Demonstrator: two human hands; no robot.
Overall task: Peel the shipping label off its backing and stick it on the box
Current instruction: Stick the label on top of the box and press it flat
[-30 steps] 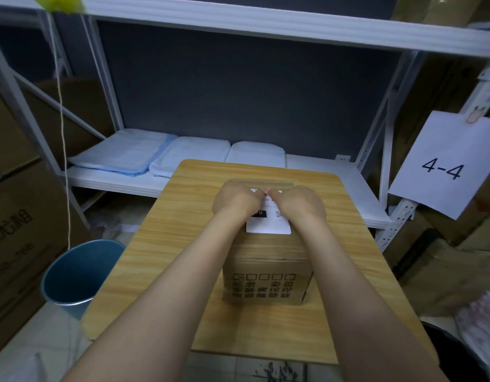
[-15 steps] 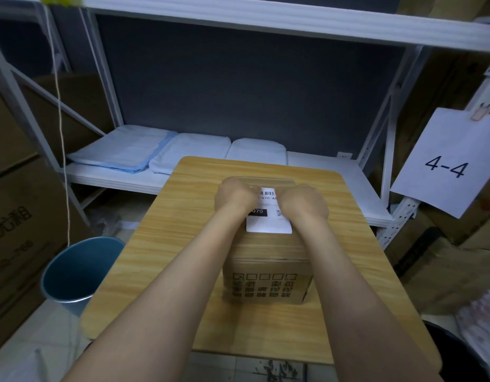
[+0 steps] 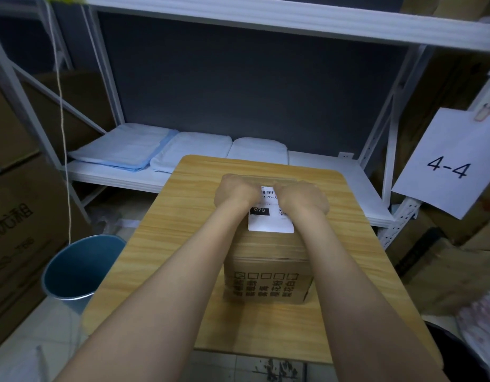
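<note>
A brown cardboard box (image 3: 267, 282) stands on the small wooden table (image 3: 161, 244). The white shipping label (image 3: 270, 221), with a barcode and a black "070" patch, lies flat on the box's top. Both my hands rest on the label's far half, backs toward me. My left hand (image 3: 235, 191) covers its left part and my right hand (image 3: 303, 197) its right part. A narrow gap between them shows the barcode. My fingers bend away out of sight, so I cannot tell how they are set. The backing sheet is not in view.
A blue bin (image 3: 78, 271) stands on the floor left of the table. Behind the table a white shelf (image 3: 321, 172) carries folded pale cloths (image 3: 122, 150). A "4-4" sign (image 3: 447, 164) hangs at right. Cardboard cartons (image 3: 15, 230) stack at left.
My hands have drawn slightly apart on the box top, uncovering the barcode strip of the label between them. The box and label have stayed put.
</note>
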